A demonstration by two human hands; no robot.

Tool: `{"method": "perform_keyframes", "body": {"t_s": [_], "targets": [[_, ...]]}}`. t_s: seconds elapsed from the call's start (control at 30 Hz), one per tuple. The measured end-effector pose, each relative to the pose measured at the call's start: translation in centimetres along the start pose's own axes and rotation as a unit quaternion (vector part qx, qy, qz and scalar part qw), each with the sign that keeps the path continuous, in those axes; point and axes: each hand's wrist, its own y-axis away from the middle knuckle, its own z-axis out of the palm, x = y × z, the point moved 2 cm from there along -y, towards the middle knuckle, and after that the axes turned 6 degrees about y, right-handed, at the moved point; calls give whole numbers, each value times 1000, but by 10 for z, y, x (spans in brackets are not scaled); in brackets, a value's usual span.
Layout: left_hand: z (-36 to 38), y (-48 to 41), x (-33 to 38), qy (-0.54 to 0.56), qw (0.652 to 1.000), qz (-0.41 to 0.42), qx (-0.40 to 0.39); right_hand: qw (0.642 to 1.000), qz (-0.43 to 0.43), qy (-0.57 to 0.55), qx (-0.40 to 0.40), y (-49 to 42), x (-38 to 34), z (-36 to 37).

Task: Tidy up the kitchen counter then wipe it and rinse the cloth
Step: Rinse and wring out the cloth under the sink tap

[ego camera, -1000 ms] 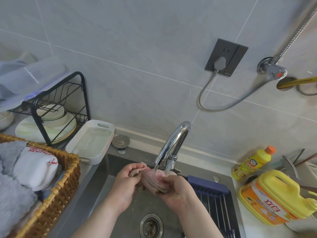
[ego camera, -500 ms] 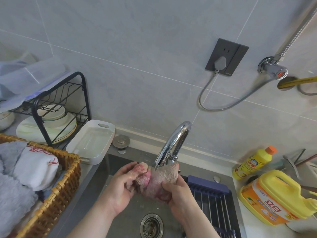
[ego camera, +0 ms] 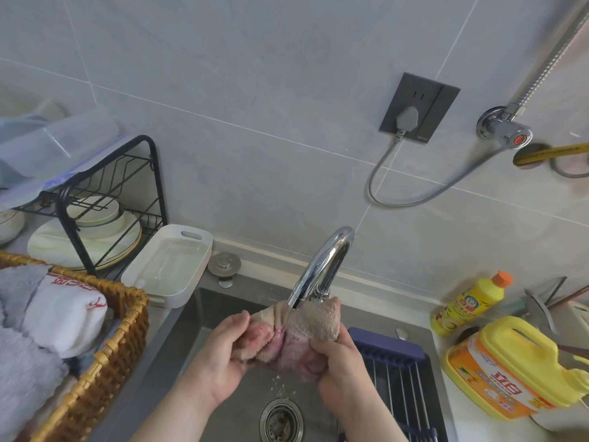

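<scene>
Last step, by the look of it: the left hand and right hand each grip the cloth between them, under the tap's running stream; wringing likely remains.

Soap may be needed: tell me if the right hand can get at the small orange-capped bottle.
Likely yes, once freed: the right hand grips the cloth, but the bottle stands on the counter with only the low rack between.

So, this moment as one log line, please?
step: rinsing cloth | left hand: grips cloth | right hand: grips cloth | faucet: running, over sink
</scene>
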Motion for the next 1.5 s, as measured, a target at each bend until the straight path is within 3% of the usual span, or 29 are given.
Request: {"method": "perform_keyframes", "body": {"t_s": [0.1,0.27,0.47,0.67,0.83,1.2,1.5], "targets": [[-1,-5,-1,-53,998,19,32,998,24,-48,-28,3,-1,-4],[-3,-4,1,-43,999,19,17,993,51,-100,-48,7,1,-5],[4,-3,-2,-149,987,51,44,993,70,-86,-33,7,0,-2],[11,-8,-3,-62,998,2,-3,992,76,-91,-32,6,-8,-12],[17,-8,-9,-102,994,20,31,991,71,-102,-42,9,-9,-18],[19,-8,-9,-73,997,-1,20,990,78,-104,-64,18,-16,-29],[13,-10,-1,-131,988,-66,42,992,41,-79,-88,16,-19,-24]]}}
